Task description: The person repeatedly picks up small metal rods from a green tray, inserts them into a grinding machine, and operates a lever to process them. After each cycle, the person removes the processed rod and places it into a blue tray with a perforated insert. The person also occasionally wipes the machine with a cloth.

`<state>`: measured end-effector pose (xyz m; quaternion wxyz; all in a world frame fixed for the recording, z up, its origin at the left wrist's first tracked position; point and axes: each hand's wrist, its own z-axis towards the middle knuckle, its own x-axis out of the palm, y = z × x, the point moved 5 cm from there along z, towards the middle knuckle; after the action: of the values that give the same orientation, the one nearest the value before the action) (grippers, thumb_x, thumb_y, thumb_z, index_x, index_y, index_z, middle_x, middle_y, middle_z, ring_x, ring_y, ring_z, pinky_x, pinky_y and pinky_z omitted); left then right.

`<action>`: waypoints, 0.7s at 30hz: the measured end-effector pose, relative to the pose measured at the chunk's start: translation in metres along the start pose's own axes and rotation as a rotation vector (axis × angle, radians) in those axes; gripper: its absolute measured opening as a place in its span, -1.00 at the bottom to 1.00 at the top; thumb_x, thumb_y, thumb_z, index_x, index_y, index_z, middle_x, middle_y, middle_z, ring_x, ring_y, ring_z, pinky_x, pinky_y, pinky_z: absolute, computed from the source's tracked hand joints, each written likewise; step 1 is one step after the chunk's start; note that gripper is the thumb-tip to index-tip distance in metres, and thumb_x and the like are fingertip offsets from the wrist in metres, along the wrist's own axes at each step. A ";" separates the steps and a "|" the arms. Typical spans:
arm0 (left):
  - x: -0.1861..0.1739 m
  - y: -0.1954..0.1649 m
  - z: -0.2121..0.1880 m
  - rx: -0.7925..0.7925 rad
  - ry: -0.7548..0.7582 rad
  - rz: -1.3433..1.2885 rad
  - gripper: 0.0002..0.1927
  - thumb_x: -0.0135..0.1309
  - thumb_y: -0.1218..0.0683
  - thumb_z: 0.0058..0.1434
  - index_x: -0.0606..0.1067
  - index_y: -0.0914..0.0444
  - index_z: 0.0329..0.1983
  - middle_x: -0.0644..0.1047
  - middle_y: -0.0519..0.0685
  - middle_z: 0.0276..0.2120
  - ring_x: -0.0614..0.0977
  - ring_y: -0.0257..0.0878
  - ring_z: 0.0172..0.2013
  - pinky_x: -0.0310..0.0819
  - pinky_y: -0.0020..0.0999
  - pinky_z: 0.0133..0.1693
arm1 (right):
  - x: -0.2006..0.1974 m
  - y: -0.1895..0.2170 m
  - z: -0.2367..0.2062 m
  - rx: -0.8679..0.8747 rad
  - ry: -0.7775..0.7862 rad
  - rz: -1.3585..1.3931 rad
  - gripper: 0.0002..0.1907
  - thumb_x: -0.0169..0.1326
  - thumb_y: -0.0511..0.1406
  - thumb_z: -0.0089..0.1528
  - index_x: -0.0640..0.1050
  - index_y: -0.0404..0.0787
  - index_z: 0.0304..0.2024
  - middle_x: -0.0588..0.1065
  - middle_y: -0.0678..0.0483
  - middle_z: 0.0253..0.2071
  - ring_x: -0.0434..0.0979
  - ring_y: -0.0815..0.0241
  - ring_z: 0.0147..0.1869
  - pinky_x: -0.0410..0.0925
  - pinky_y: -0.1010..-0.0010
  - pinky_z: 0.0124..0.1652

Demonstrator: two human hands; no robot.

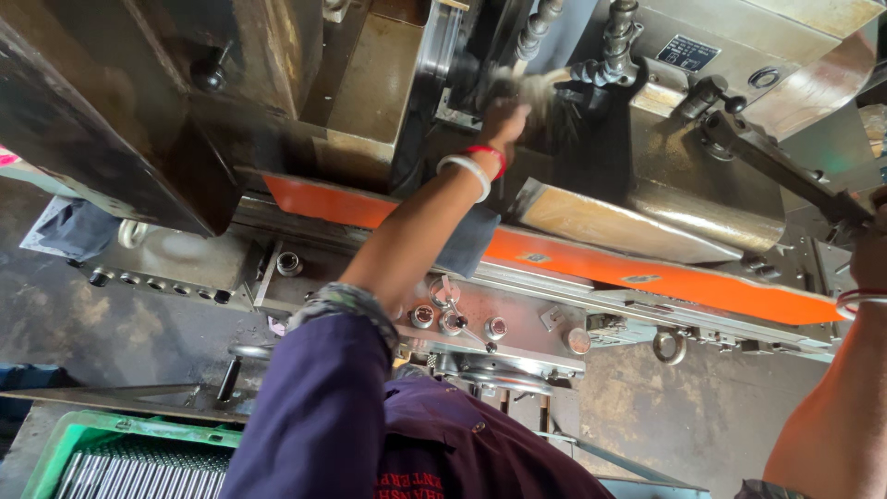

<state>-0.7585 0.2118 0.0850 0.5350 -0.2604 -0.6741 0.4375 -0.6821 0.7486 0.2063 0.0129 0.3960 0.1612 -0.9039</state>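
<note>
Seen from above, looking down along two bare arms at a large grey metal machine (647, 176). Left hand (506, 115) reaching deep into the machine's middle, pressed against a pale blurred part (540, 85) beside dark ribbed fittings (614, 42); cannot tell whether clenched or loose, fingers hidden by blur and shadow. Red thread and white bangle (469, 169) round that wrist, purple sleeve (319, 416) rolled above the elbow. Right hand (868, 254) at the far right edge, mostly cut off by the frame, closed round the end of a long dark lever (785, 171) running up-left to a bolted pivot on the machine's sloped face. Orange strip (647, 274) crossing the machine's front from left to right, partly hidden behind the left forearm. Below the strip, a steel panel (517, 319) with round knobs, a small key ring and bolts; a ring bolt (669, 346) hanging further right. Dark heavy block (120, 120) filling the upper left, with a black ball knob (209, 76) on it. Green crate (111, 457) of shiny metal rods at the lower left, near the sleeve. Stained concrete floor (684, 416) beneath.
</note>
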 end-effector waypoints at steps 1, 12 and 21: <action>0.007 -0.010 0.006 0.074 -0.008 -0.049 -0.89 0.14 0.15 0.19 0.57 0.26 -0.24 0.58 0.01 -0.43 0.53 -0.21 -0.47 0.42 -0.24 -0.39 | 0.001 -0.001 0.001 -0.004 0.007 -0.047 -0.86 -0.01 -0.32 0.51 0.44 -0.30 -0.07 0.46 0.05 -0.36 0.49 0.21 -0.37 0.32 0.47 -0.33; 0.011 0.012 0.006 -0.313 -0.214 -0.322 -0.84 0.05 0.11 0.26 0.44 0.26 -0.43 0.35 -0.04 -0.65 0.37 -0.19 -0.67 0.17 -0.23 -0.63 | 0.015 -0.017 0.003 -0.053 0.038 -0.385 -0.84 -0.06 -0.27 0.51 0.45 -0.24 -0.09 0.46 0.08 -0.42 0.49 0.20 -0.45 0.30 0.48 -0.43; 0.037 -0.004 0.053 -0.272 -0.322 -0.495 -0.81 0.07 0.09 0.25 0.39 0.28 -0.39 0.35 -0.03 -0.60 0.35 -0.24 -0.65 0.15 -0.30 -0.61 | 0.020 -0.033 -0.003 0.144 0.051 -0.369 -0.54 -0.26 -0.18 0.56 0.52 -0.26 -0.29 0.50 -0.02 -0.51 0.50 0.09 -0.51 0.29 0.35 -0.50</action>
<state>-0.8194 0.2231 0.1043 0.4721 -0.0852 -0.8451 0.2359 -0.6993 0.7827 0.1993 -0.1855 0.3822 0.1661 -0.8899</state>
